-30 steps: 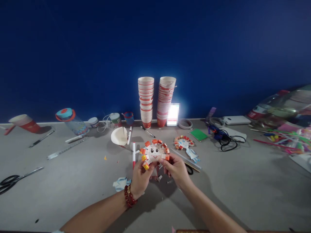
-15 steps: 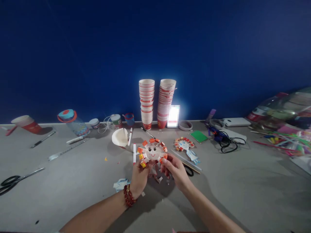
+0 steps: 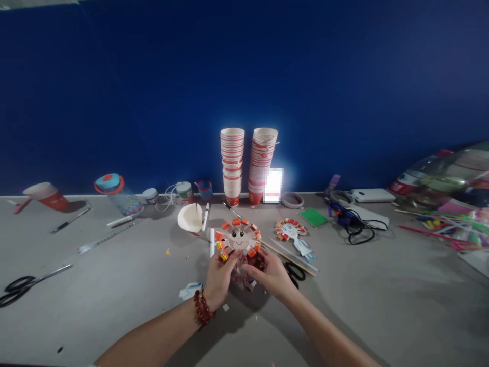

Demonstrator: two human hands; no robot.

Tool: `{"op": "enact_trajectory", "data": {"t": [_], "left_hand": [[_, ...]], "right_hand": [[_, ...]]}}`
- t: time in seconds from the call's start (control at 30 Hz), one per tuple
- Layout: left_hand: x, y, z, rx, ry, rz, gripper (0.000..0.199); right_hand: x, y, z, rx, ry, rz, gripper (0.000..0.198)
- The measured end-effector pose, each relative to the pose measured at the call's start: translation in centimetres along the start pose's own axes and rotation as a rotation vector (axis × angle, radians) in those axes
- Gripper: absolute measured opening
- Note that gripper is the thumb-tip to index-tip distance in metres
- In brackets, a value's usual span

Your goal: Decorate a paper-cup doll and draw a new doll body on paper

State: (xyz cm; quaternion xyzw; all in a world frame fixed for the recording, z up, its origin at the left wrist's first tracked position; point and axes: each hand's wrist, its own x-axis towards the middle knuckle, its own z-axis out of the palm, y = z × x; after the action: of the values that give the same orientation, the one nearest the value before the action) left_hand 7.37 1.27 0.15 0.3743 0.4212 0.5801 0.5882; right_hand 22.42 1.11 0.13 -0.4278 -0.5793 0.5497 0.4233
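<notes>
Between my hands is a paper-cup doll, its white smiling face ringed by orange-tipped folded strips, with a small body hanging below. My left hand, with red beads on its wrist, pinches the doll under the face at the lower left. At the lower right, my right hand has its thumb by the doll's body and its fingers curled behind, partly hidden. A similar doll with a blue-drawn face lies to the right. A blue-edged paper cutout is beside my left wrist.
Two tall stacks of paper cups stand against the blue wall. Black-handled scissors lie by my right hand, and another pair of scissors is far left. A cut cup, a green square and cables surround the hands.
My right hand's thumb has moved from the doll's lower right strips down and inward to its body. The doll has tilted slightly. My left hand keeps its hold.
</notes>
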Motion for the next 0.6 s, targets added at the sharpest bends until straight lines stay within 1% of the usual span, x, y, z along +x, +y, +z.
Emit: {"op": "enact_trajectory", "data": {"t": [0.07,0.13,0.23,0.3,0.6], "left_hand": [[0.2,-0.1,0.0,-0.022,0.006,-0.010,0.040],[0.4,-0.3,-0.1,-0.037,0.011,-0.025,0.040],[0.7,-0.6,-0.3,-0.045,0.012,-0.048,0.040],[0.7,-0.6,-0.3,-0.047,0.000,-0.061,0.040],[0.2,-0.3,-0.3,-0.044,-0.047,-0.111,0.043]], "right_hand": [[0.0,0.2,0.0,-0.054,0.000,-0.022,0.039],[0.0,0.0,0.0,-0.051,0.001,-0.021,0.036],[-0.1,-0.6,0.0,0.010,-0.016,0.030,0.035],[-0.1,-1.0,0.0,-0.004,-0.026,0.042,0.034],[0.1,-1.0,0.0,-0.100,0.012,-0.024,0.027]]}}
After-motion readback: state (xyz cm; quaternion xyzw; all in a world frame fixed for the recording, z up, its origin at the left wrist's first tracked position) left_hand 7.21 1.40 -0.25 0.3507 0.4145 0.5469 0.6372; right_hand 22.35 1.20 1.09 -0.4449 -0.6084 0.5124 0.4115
